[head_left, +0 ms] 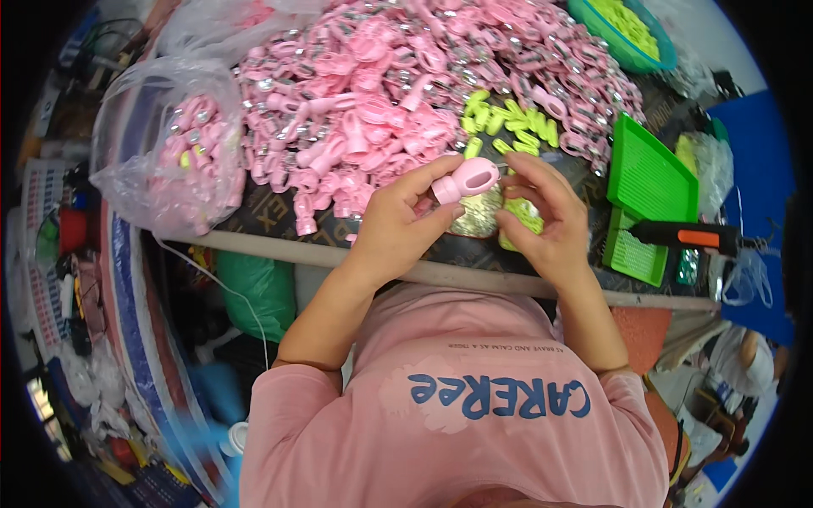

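My left hand [398,224] pinches a pink plastic piece [468,179] with a rounded body, an oval opening and a ribbed end, tilted up to the right. At its far tip is my right hand [550,216], fingers curved and thumb apart from the forefinger. A small thing may sit by that fingertip; it is too small to tell. Beneath the hands are a heap of small gold-coloured metal parts [478,216] and some yellow-green pieces [527,213], partly hidden by my right hand. More yellow-green plastic pieces [525,123] lie loose just beyond.
A large pile of pink plastic pieces [364,110] covers the far table. A clear bag [127,169] with pink pieces stands left. On the right are a green tray [648,173] and a black-and-orange tool [686,235]. A teal-rimmed basket [665,55] stands far right.
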Demonstrator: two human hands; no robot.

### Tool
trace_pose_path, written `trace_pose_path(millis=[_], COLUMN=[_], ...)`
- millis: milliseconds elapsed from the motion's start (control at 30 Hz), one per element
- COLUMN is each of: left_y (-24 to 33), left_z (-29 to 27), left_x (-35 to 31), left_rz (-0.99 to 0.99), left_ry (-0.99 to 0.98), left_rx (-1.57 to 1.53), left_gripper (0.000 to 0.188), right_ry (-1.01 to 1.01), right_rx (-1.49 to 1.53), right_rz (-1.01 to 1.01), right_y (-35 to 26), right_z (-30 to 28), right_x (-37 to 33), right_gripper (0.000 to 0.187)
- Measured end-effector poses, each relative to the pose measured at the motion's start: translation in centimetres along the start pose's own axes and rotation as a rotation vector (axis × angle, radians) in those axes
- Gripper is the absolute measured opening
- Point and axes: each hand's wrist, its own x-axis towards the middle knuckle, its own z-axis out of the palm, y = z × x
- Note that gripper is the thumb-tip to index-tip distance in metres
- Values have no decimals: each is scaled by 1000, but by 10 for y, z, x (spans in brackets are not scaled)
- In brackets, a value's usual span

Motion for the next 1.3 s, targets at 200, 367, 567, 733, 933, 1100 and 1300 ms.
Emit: trace_pose_path(millis=[200, 367, 567, 733, 933, 1100, 1300], left_y=[31, 52, 78, 95, 49, 18, 3], left_z=[-84, -215, -329, -227, -59, -14, -15], left_x=[-7, 1, 7, 29, 48, 57, 63], left_rz=[413, 333, -378, 202, 703, 635, 543], left_ry=[400, 949, 1062, 978, 169, 201, 189], left_rx=[915, 1799, 2010, 1984, 1351, 1432, 1488], left_gripper=[47, 38, 45, 45, 31, 35, 32], right_ry=[-2, 55, 119, 36, -121, -207, 252], right_rx=[-151, -25, -309, -557, -852, -925, -1001], right_rz=[25, 122, -21, 112, 31, -7, 201], right_y=[15, 17, 26, 47, 60, 60, 59], right_z=[-33, -44, -37, -38, 0, 3, -60], right_x=[-14, -17, 27, 51, 68, 74, 90], right_gripper=[37, 32, 26, 22, 14, 14, 17])
